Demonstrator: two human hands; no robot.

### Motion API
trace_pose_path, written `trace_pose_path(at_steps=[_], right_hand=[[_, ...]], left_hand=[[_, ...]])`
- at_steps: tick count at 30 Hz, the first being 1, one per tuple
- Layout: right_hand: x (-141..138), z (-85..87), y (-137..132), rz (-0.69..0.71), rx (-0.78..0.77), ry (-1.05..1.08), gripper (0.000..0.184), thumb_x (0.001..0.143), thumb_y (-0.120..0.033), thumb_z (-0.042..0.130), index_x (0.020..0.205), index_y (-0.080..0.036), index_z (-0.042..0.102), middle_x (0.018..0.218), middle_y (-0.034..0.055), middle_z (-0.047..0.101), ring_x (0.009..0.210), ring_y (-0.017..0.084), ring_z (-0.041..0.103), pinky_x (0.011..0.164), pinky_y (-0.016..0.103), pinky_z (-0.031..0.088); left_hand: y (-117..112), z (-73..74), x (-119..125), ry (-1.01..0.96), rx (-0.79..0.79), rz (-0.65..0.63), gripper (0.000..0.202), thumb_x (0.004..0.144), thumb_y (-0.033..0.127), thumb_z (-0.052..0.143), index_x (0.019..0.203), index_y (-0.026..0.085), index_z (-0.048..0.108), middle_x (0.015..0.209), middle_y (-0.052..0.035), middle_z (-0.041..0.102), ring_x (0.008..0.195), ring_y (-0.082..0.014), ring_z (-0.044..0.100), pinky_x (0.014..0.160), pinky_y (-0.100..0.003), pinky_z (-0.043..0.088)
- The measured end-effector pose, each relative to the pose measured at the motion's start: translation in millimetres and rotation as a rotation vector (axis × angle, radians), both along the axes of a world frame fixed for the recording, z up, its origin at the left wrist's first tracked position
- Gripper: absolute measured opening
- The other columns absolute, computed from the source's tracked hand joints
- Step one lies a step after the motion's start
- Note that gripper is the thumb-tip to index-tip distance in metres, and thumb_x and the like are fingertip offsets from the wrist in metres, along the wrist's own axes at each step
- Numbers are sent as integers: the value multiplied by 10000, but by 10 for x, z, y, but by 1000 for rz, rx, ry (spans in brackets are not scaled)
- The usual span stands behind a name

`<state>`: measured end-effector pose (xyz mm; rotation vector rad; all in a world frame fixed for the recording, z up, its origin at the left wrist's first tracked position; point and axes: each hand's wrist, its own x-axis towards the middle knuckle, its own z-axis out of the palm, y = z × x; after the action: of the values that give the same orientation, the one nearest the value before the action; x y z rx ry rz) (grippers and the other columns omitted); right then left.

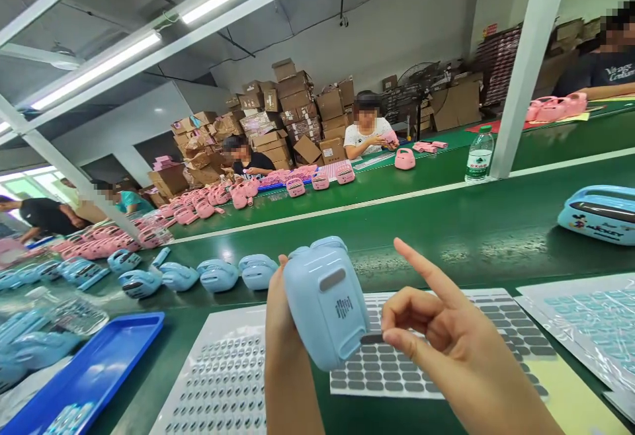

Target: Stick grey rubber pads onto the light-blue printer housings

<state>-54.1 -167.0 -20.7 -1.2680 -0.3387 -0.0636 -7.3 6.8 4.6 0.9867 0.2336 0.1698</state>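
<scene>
The left hand [280, 316] grips a pale blue casing [325, 303] above the counter [446, 223], underside facing near, long axis tilted top-left to bottom-right; its printed label is unreadable. The right hand [441, 336] pinches a grey pad [371, 339] against its lower edge, index finger raised.

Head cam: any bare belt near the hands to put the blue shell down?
Yes: the green belt is bare beyond the grey pad sheet, between the blue shell row and the Mickey unit. Crowded: near edge, with the dot sheet, blue tray and sticker film.
</scene>
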Motion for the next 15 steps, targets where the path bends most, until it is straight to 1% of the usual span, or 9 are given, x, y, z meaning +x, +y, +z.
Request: trace_pose_path(at_steps=[3,4,6,8,11,13,15], right_hand=[[4,-30,10,-125,-87,-158,773,822,-98,598,1481,-439,382,699,-71,677,629,96,639,566,142,501],[11,-45,20,-163,-93,-191,771,820,-102,595,1476,-451,386,682,-78,676,602,89,634,555,133,496],[18,-64,42,-186,-96,-198,777,821,-113,601,1481,-453,374,666,-85,675,584,87,633,566,137,509],[8,-50,57,-169,-100,-171,794,824,-124,612,1492,-462,345,667,-92,673,595,91,635,599,157,529],[-49,46,63,-114,-134,-77,812,838,-137,613,1503,-482,300,711,-99,680,662,106,639,663,208,545],[-99,128,64,-69,-165,13,813,848,-148,607,1521,-460,273,732,-95,679,707,122,633,729,258,545],[-142,182,71,-42,-184,71,810,856,-158,604,1536,-428,258,739,-91,676,734,132,624,782,291,537]], left_hand=[[18,0,20,23,8,26,541,647,595,797,670,155,483,530,40,436,470,-102,405,505,-261,430],[14,9,21,30,5,33,533,667,594,783,672,157,477,529,42,432,465,-99,397,501,-258,427],[-5,32,17,53,5,61,503,719,567,754,664,157,467,526,42,425,454,-94,385,487,-250,416],[-22,47,9,69,0,74,476,778,546,708,653,154,469,520,37,421,447,-92,378,481,-247,413],[-25,39,1,34,-18,59,464,811,551,672,651,149,505,495,40,396,428,-91,357,485,-260,434],[-14,24,-1,0,-14,40,472,778,568,700,653,148,526,485,44,388,426,-94,357,498,-273,454],[0,8,-2,-22,-7,13,492,719,592,744,659,147,542,493,39,406,443,-101,388,515,-278,466]])
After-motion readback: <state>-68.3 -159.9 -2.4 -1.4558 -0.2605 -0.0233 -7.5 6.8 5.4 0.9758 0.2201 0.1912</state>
